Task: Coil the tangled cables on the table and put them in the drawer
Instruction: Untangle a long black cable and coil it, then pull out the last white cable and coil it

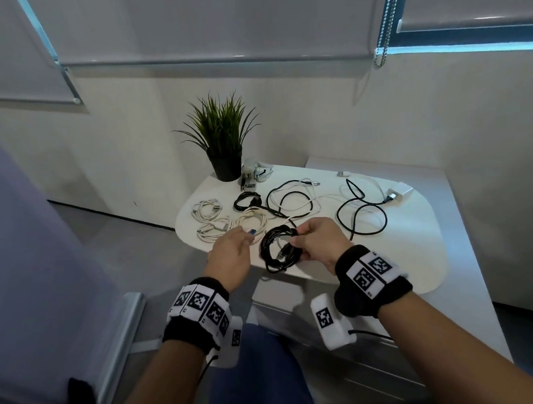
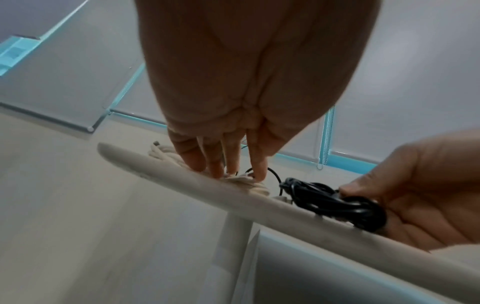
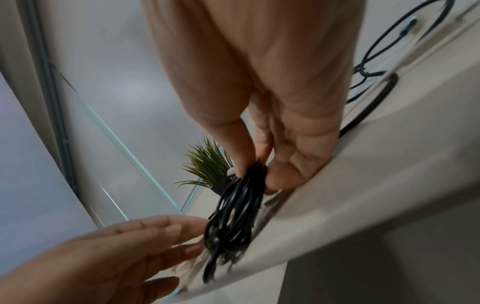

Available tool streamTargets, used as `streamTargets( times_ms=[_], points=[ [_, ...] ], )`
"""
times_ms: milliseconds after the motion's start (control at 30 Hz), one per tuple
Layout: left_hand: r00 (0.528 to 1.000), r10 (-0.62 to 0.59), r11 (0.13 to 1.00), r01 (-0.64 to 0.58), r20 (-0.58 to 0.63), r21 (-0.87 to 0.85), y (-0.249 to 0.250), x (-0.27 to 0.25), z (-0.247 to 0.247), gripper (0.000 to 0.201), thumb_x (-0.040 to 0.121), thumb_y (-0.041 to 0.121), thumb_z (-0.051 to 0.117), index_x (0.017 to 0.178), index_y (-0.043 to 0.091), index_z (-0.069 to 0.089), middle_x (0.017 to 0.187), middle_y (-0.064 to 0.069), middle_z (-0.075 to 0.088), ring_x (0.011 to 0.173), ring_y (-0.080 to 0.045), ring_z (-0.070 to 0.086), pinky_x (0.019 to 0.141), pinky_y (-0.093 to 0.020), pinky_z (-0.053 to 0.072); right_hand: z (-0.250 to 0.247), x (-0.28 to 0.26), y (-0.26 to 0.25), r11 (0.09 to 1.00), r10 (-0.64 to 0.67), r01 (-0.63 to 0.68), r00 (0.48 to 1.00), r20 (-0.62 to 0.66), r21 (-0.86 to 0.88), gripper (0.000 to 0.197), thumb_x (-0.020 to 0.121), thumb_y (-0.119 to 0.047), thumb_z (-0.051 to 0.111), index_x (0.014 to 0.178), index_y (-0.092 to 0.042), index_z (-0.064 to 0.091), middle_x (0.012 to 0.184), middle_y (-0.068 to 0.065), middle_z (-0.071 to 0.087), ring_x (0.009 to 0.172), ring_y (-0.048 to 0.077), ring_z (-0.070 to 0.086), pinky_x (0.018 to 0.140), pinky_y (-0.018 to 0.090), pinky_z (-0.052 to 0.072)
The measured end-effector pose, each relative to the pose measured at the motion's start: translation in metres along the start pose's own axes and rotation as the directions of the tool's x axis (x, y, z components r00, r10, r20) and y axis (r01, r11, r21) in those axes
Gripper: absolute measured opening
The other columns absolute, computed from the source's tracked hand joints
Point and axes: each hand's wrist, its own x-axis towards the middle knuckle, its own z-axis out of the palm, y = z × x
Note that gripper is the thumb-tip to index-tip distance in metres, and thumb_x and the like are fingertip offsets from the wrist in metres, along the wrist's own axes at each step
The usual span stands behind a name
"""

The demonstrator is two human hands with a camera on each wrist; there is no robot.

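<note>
Head view: a white oval table (image 1: 402, 256) fills the middle of the frame. The right hand (image 1: 322, 240), just right of centre, pinches a black coil (image 1: 280, 247) by its right side between thumb and fingers; the coil hangs at the table's near edge. The left hand (image 1: 231, 254), left of the coil and apart from it, reaches with straight, relaxed fingers onto a cream coil (image 1: 251, 223) lying on the table, and a blue plug tip shows at its fingertips. Further up lie 2 more cream bundles (image 1: 208, 210), a small black bundle (image 1: 247, 200), a loose tangle of black and white cables (image 1: 293, 200) at centre, and another tangle (image 1: 361, 210) to the right with a white charger (image 1: 398, 191). A potted plant (image 1: 222, 142) stands at the table's far edge, upper centre. Both wrists wear black bands with marker tags.

Left wrist view: the left hand (image 2: 233, 102) hangs from the top, its fingers (image 2: 257, 164) extended down onto the cream coil (image 2: 249, 183) at the table rim. At right, the right hand (image 2: 415, 191) clamps the black coil (image 2: 337, 201).

Right wrist view: the right hand (image 3: 259, 92) at top centre grips the black coil (image 3: 233, 211) at its top, thumb and fingers closed round the strands. The left hand (image 3: 103, 257), lower left, is spread with fingers near the coil; whether they touch it I cannot tell. No drawer can be made out for certain.
</note>
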Motion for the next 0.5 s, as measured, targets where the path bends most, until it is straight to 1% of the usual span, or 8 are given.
streamTargets(
  times_ms=[67, 100, 200, 267, 300, 333, 400, 500],
  points=[
    [0.998, 0.016, 0.999, -0.018, -0.067, -0.027, 0.003, -0.002, 0.002, 0.021, 0.092, 0.021, 0.053, 0.101, 0.008, 0.068, 0.109, -0.006, 0.055, 0.106, -0.021, 0.05, 0.098, -0.036, 0.041, -0.002, 0.003, -0.001, 1.0, -0.004, 0.003, 1.0, -0.026, -0.025, 0.021, 0.08, -0.001, 0.07, 0.075, -0.01, 0.052, 0.087, 0.02, 0.064, 0.077, 0.032, 0.067, 0.065, 0.039, 0.058],
    [0.997, 0.028, 0.999, -0.031, -0.075, -0.045, 0.006, -0.004, 0.003, 0.02, 0.088, 0.026, 0.06, 0.1, 0.012, 0.068, 0.109, -0.003, 0.053, 0.105, -0.017, 0.049, 0.096, -0.032, 0.041, -0.003, 0.004, -0.001, 0.999, -0.003, 0.002, 1.0, -0.031, -0.036, 0.021, 0.08, -0.001, 0.07, 0.075, -0.009, 0.052, 0.087, 0.02, 0.063, 0.079, 0.033, 0.067, 0.072, 0.045, 0.059],
    [0.99, 0.108, 0.993, -0.103, 0.092, -0.059, 0.015, -0.007, 0.007, 0.031, 0.073, 0.03, 0.077, 0.1, 0.016, 0.071, 0.105, 0.002, 0.049, 0.104, -0.012, 0.047, 0.09, -0.021, 0.039, -0.004, 0.005, 0.0, 0.996, -0.006, 0.003, 0.999, -0.035, -0.091, 0.018, 0.08, -0.004, 0.071, 0.076, -0.009, 0.054, 0.082, 0.018, 0.063, 0.077, 0.033, 0.067, 0.078, 0.051, 0.057],
    [0.975, 0.123, 0.992, -0.123, 0.186, -0.012, 0.016, -0.007, 0.008, 0.037, 0.068, 0.028, 0.081, 0.101, 0.015, 0.071, 0.106, 0.003, 0.046, 0.101, -0.012, 0.046, 0.083, -0.01, 0.04, -0.007, 0.005, -0.001, 0.981, -0.035, 0.028, 0.999, -0.033, -0.191, 0.012, 0.083, -0.009, 0.069, 0.076, -0.009, 0.059, 0.084, 0.017, 0.067, 0.077, 0.032, 0.067, 0.079, 0.048, 0.057],
    [0.974, 0.116, 0.993, -0.118, 0.193, 0.0, 0.017, -0.007, 0.007, 0.037, 0.068, 0.027, 0.081, 0.101, 0.014, 0.071, 0.107, 0.002, 0.046, 0.099, -0.011, 0.046, 0.077, -0.005, 0.04, -0.011, 0.005, -0.002, 0.962, -0.057, 0.047, 0.998, -0.029, -0.271, 0.008, 0.084, -0.012, 0.067, 0.077, -0.01, 0.063, 0.086, 0.015, 0.069, 0.079, 0.029, 0.067, 0.078, 0.043, 0.057],
    [0.976, 0.107, 0.994, -0.11, 0.188, 0.004, 0.016, -0.007, 0.007, 0.036, 0.068, 0.025, 0.081, 0.1, 0.013, 0.072, 0.106, 0.002, 0.045, 0.097, -0.011, 0.046, 0.076, -0.006, 0.043, -0.015, 0.003, -0.003, 0.931, -0.075, 0.064, 0.997, -0.016, -0.359, 0.006, 0.084, -0.012, 0.065, 0.079, -0.011, 0.067, 0.088, 0.012, 0.07, 0.08, 0.025, 0.065, 0.075, 0.037, 0.056],
    [0.981, 0.089, 0.996, -0.093, 0.173, 0.011, 0.015, -0.006, 0.005, 0.033, 0.067, 0.024, 0.082, 0.097, 0.014, 0.071, 0.104, 0.002, 0.046, 0.096, -0.011, 0.048, 0.081, -0.015, 0.044, -0.024, 0.0, -0.005, 0.84, -0.106, 0.104, 0.994, 0.028, -0.533, 0.009, 0.083, -0.011, 0.065, 0.089, -0.013, 0.071, 0.096, 0.005, 0.068, 0.087, 0.017, 0.06, 0.073, 0.025, 0.045],
    [0.983, 0.078, 0.997, -0.081, 0.167, 0.012, 0.017, -0.008, 0.004, 0.032, 0.067, 0.024, 0.082, 0.095, 0.014, 0.071, 0.102, 0.003, 0.047, 0.092, -0.011, 0.048, 0.072, -0.007, 0.035, -0.032, -0.007, -0.006, 0.695, -0.125, 0.147, 0.989, 0.083, -0.704, 0.014, 0.083, -0.016, 0.064, 0.095, -0.013, 0.071, 0.104, 0.004, 0.067, 0.098, 0.018, 0.061, 0.076, 0.021, 0.042]
  ],
)
